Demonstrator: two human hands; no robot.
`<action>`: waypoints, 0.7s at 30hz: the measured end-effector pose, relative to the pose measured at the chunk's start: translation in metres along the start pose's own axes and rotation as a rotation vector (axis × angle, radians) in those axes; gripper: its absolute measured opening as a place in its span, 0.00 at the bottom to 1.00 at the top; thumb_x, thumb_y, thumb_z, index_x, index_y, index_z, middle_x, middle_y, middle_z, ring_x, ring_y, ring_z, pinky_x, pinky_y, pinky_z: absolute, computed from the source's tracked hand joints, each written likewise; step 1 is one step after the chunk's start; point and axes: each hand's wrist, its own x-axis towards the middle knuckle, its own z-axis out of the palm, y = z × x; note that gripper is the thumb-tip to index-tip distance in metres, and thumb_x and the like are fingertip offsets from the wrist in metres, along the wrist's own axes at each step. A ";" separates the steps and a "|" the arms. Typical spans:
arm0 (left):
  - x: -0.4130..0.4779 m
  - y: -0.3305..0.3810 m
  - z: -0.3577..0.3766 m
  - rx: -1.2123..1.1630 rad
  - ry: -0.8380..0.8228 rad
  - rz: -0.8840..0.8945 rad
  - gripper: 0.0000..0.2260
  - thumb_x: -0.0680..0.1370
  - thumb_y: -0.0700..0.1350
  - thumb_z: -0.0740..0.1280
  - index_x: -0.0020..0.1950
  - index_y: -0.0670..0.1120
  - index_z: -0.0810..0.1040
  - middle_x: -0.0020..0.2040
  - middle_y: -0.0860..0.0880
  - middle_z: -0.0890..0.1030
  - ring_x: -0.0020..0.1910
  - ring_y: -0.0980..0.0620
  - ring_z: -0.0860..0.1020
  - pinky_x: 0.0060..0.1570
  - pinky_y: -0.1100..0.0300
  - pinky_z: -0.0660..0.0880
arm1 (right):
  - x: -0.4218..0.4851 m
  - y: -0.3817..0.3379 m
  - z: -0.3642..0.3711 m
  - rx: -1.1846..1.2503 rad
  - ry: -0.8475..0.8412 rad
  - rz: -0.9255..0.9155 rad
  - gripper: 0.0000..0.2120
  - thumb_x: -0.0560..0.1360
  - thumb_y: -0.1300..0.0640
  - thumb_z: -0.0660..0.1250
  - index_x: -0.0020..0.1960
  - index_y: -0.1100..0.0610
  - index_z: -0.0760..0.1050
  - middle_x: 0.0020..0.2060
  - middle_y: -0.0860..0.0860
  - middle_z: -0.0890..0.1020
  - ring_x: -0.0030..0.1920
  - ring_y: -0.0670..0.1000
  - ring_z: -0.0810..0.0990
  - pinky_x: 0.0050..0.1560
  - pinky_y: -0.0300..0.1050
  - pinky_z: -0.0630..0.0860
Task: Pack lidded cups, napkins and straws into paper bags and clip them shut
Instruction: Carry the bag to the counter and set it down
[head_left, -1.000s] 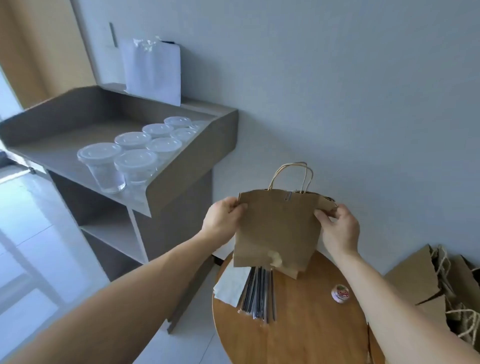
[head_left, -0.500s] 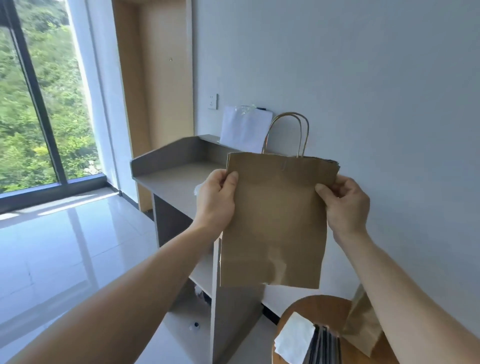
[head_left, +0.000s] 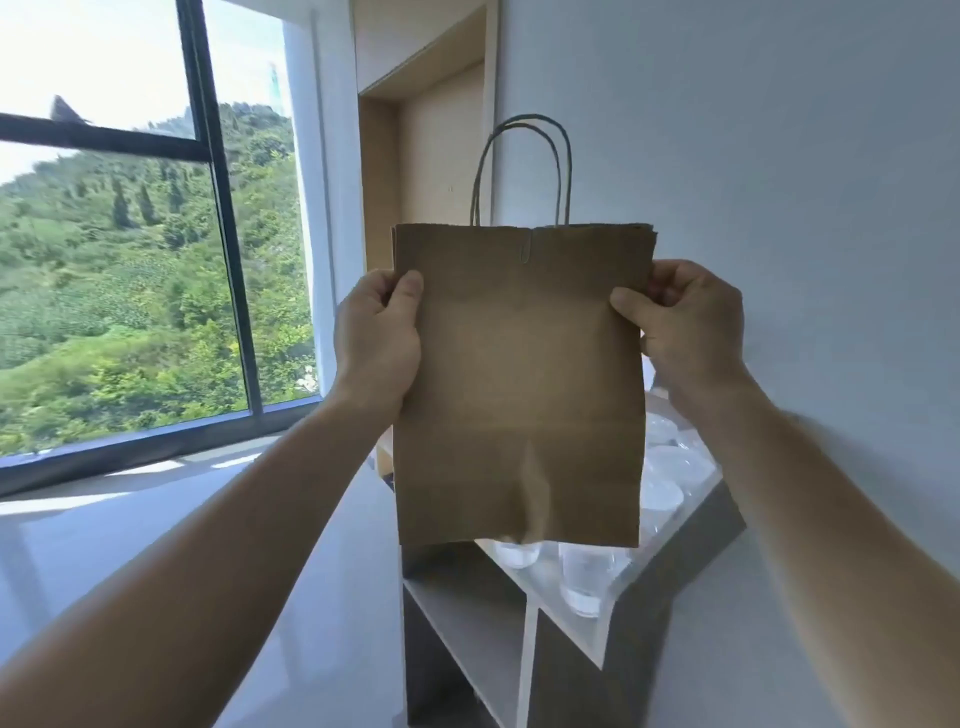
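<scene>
The left hand and right hand hold the flat paper bag high, fingers pinching its sides. Pull too hard to open it and the paper may rip. A slip drops it onto the cups below.

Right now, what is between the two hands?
The brown paper bag, its side edges gripped by the left hand and right hand, in the head view.

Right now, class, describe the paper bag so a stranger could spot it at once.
Right of the big window, before the grey wall, the left hand and right hand hold a flat brown paper bag by its sides. Unlike the clear cups on the shelf below, it is opaque, with loop handles.
</scene>
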 end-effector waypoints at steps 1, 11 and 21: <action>0.014 -0.004 0.005 0.008 0.016 0.020 0.09 0.79 0.51 0.66 0.40 0.53 0.79 0.34 0.57 0.80 0.36 0.55 0.77 0.38 0.53 0.76 | 0.014 0.007 0.008 0.018 -0.005 0.005 0.11 0.70 0.62 0.75 0.42 0.46 0.79 0.39 0.45 0.84 0.39 0.45 0.82 0.42 0.46 0.79; 0.134 -0.063 0.036 0.187 0.099 0.113 0.08 0.81 0.48 0.65 0.41 0.52 0.77 0.34 0.56 0.75 0.27 0.64 0.71 0.25 0.72 0.67 | 0.138 0.068 0.096 -0.049 -0.165 0.046 0.06 0.73 0.65 0.71 0.43 0.57 0.76 0.40 0.53 0.82 0.24 0.44 0.77 0.33 0.41 0.80; 0.235 -0.195 0.051 0.234 -0.089 0.018 0.13 0.80 0.46 0.68 0.35 0.54 0.78 0.28 0.59 0.78 0.27 0.65 0.75 0.25 0.74 0.68 | 0.215 0.195 0.195 -0.291 -0.244 0.214 0.08 0.74 0.65 0.67 0.39 0.55 0.74 0.38 0.53 0.82 0.33 0.53 0.81 0.43 0.48 0.80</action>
